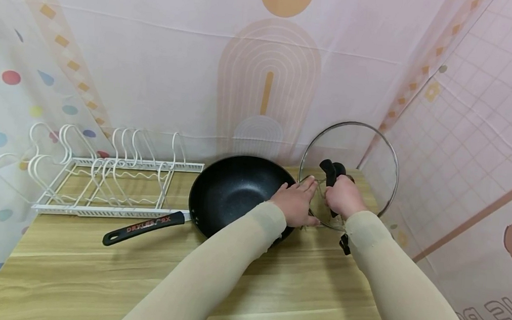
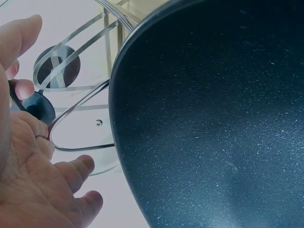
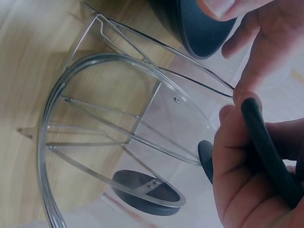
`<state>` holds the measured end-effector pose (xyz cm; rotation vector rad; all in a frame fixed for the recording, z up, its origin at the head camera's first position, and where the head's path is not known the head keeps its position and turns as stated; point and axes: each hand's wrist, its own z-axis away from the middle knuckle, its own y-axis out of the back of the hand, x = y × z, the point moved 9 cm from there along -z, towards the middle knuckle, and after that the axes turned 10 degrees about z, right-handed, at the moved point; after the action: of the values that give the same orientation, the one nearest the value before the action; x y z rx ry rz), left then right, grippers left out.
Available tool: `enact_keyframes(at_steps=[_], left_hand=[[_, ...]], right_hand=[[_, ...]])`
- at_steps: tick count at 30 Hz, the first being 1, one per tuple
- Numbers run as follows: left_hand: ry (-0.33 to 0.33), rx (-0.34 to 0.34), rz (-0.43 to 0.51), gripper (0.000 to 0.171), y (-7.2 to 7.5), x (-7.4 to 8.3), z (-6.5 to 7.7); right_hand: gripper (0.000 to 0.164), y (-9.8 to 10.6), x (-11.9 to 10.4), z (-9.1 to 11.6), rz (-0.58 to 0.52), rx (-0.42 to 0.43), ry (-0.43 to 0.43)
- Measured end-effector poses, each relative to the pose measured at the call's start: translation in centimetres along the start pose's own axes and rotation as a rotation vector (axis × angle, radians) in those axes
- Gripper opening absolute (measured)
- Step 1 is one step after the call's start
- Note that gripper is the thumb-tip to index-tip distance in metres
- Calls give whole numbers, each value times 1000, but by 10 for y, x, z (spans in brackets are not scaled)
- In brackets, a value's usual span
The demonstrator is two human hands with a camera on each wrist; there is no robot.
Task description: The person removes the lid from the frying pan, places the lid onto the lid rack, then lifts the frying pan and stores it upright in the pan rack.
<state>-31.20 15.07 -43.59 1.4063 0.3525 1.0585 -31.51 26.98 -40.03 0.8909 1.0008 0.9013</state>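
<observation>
Here, glass lid [image 1: 355,146]: upright at the wire stand [image 3: 118,128], just right of the pan [image 1: 235,188]; cannot tell whether seated.
Lid handle [image 1: 330,174]: black, gripped by the right hand [image 1: 346,196], fingers curled round.
Left hand [image 1: 295,202]: wide, fingers extended, at the stand's wire loop.
Pan: black, on the wooden table [image 1: 90,277], long handle [image 1: 145,229] pointing left.
Dish rack [image 1: 119,212]: white, left of the pan.

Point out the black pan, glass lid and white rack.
Black pan [image 1: 235,191]: head view, inside surface.
Glass lid [image 1: 354,123]: head view, top of the metal rim.
White rack [image 1: 110,212]: head view, front rail.
</observation>
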Motion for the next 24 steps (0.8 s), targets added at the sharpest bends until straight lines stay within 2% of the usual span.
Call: enact_keyframes(at_steps=[3,10,15,24], left_hand=[[1,-2,-5,101,0,0,0],[0,-10,-14,103,-2,-1,-3],[-2,-13,-10,104,-2,-1,-4],[1,-8,-9,105,-3,-2,-5]], right_hand=[[48,-2,-2,-1,20,-6,18],[32,-6,-3,-1,-19,-44,27],[35,-6,-3,-2,-45,-60,28],[41,-9,-7,-1,-202,-116,5]])
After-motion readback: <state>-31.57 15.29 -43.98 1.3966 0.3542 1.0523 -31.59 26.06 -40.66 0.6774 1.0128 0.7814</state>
